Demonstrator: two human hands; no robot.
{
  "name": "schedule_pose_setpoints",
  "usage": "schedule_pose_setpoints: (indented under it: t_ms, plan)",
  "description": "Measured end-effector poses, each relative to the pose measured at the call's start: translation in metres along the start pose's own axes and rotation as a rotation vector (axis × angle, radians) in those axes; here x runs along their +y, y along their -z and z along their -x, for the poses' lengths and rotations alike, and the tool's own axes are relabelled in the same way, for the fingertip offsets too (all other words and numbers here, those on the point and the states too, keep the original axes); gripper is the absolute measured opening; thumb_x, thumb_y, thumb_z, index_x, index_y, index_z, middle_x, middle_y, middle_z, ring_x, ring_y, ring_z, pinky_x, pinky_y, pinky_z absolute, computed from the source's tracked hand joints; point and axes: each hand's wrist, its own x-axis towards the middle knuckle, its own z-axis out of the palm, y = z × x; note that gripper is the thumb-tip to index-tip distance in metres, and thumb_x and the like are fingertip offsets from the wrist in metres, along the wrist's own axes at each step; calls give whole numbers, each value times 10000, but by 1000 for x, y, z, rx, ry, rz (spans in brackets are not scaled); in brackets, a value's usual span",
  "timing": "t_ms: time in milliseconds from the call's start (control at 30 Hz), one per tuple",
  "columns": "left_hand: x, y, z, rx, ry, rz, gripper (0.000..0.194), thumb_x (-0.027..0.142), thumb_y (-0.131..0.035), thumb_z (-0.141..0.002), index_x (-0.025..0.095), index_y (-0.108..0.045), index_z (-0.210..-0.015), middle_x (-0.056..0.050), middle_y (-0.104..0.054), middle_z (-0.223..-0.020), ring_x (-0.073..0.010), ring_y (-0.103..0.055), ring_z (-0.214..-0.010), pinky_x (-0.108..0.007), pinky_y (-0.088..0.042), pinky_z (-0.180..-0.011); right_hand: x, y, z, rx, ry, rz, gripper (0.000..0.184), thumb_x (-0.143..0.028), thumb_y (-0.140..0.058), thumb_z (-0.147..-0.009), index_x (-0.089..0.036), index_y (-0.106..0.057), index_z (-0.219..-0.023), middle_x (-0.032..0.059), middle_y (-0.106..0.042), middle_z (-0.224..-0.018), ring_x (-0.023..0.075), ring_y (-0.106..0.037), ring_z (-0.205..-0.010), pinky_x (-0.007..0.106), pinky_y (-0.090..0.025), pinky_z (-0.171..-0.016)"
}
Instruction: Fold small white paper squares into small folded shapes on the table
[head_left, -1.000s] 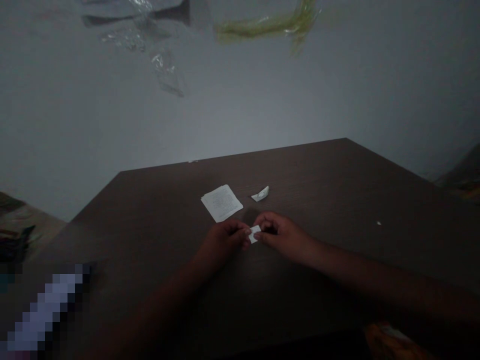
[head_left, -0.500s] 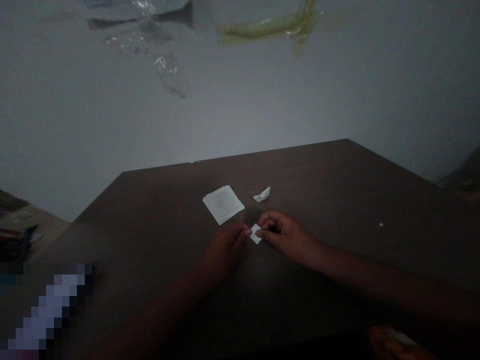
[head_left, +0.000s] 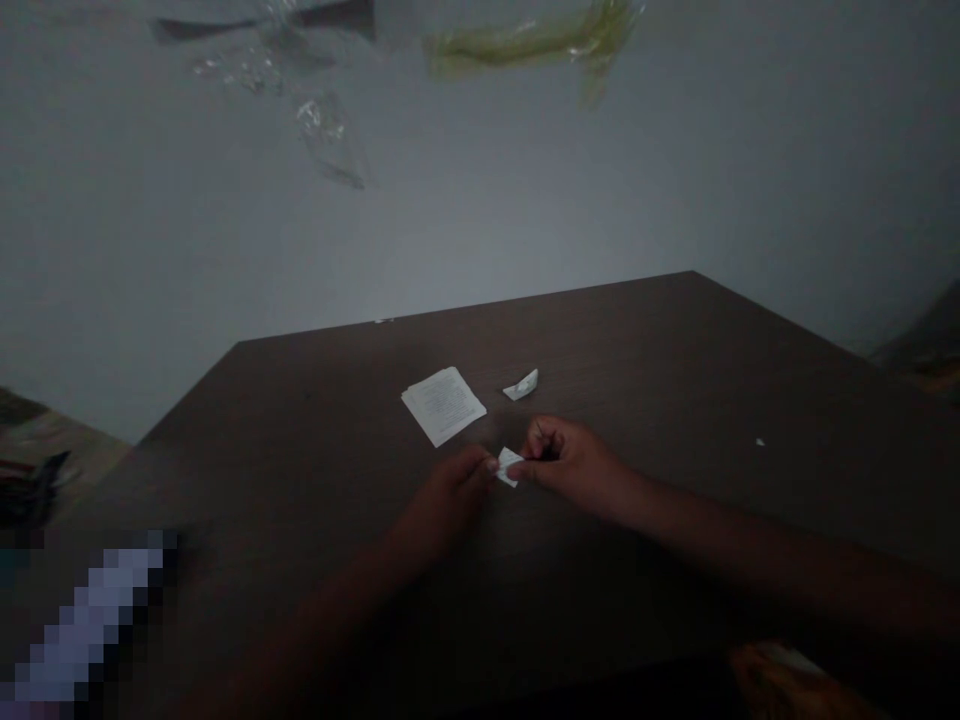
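Observation:
Between my two hands is a small folded piece of white paper. My left hand pinches its left corner between thumb and finger. On the other side, the thumb and curled fingers of my right hand grip its right part. Just beyond my left hand lies a stack of square printed paper sheets. A small folded paper boat rests on the table to the right of that stack, beyond my right hand.
The dark wooden table meets a pale wall with clear and yellow tape on it. A blurred-out long object lies at the lower left. A tiny white scrap sits on the right side.
My right fingers have shifted slightly on the folded paper, which is turned a little differently. Both hands still hold it. The whole view has moved slightly.

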Motion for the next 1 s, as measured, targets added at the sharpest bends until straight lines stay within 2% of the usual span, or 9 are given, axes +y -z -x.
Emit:
schedule_pose_setpoints:
  t_ms: [133, 233, 300, 467, 600, 700, 833, 1000]
  plan:
    - [2, -1, 0, -105, 71, 69, 442, 620, -686, -1081, 253, -612, -846, 30, -604, -702, -188, -575, -656, -304, -474, -635, 3, 6, -9, 18, -34, -98, 661, -616, -1015, -798, -291, -439, -793, -38, -619, -783, 166, -526, -716, 316, -474, -673]
    - [11, 0, 5, -163, 61, -35, 379, 548, -702, -1063, 249, -638, -840, 31, -620, -722, -185, -570, -668, -297, -442, -630, 7, 13, -15, 55, -50, -99, 651, -659, -972, -834, -304, -426, -818, -36, -616, -777, 176, -544, -703, 326, -476, -666]
    - [16, 2, 8, -140, 0, -162, 311, 454, -684, -1066, 244, -660, -838, 29, -639, -736, -190, -583, -689, -308, -440, -658, 8, 16, -17, 59, -34, -44, 585, -570, -958, -877, -302, -440, -829, -33, -621, -801, 185, -565, -730, 335, -492, -690]
    - [13, 3, 4, 104, -270, -413, 149, 237, -709, -1031, 242, -680, -886, -16, -726, -886, -239, -683, -864, -362, -550, -827, 6, 18, -11, -70, 93, 275, 306, -258, -840, -984, -278, -558, -865, -24, -657, -852, 204, -628, -813, 356, -519, -801]
    - [-4, -3, -5, 26, -416, -483, 86, 164, -744, -1030, 238, -707, -1007, -58, -773, -1088, -262, -727, -1014, -409, -619, -973, 8, 16, -9, -183, 288, 509, 233, -164, -816, -1023, -266, -634, -918, 6, -731, -938, 227, -685, -918, 381, -545, -895]
    - [-12, -7, -9, -9, -453, -548, 106, 138, -733, -1058, 240, -718, -1038, -66, -792, -1157, -274, -749, -1104, -432, -631, -1056, 11, 16, -12, -234, 403, 618, 193, -113, -789, -1048, -254, -703, -947, 32, -768, -970, 253, -716, -1012, 426, -570, -995]
    - [-14, -7, -9, -30, -472, -609, 128, 121, -707, -1097, 224, -781, -1090, -86, -823, -1198, -287, -778, -1146, -445, -651, -1090, 10, 24, -19, -307, 439, 670, 182, -82, -772, -1061, -232, -814, -967, 55, -799, -1005, 259, -745, -1044, 459, -585, -1077]
    - [-16, -5, -11, -44, -489, -683, 251, 92, -706, -1099, 228, -869, -1234, -90, -857, -1274, -307, -806, -1211, -468, -670, -1114, 0, 36, -20, -388, 426, 686, 123, -107, -835, -1026, -218, -885, -1048, 73, -822, -1075, 247, -781, -1027, 384, -619, -964]
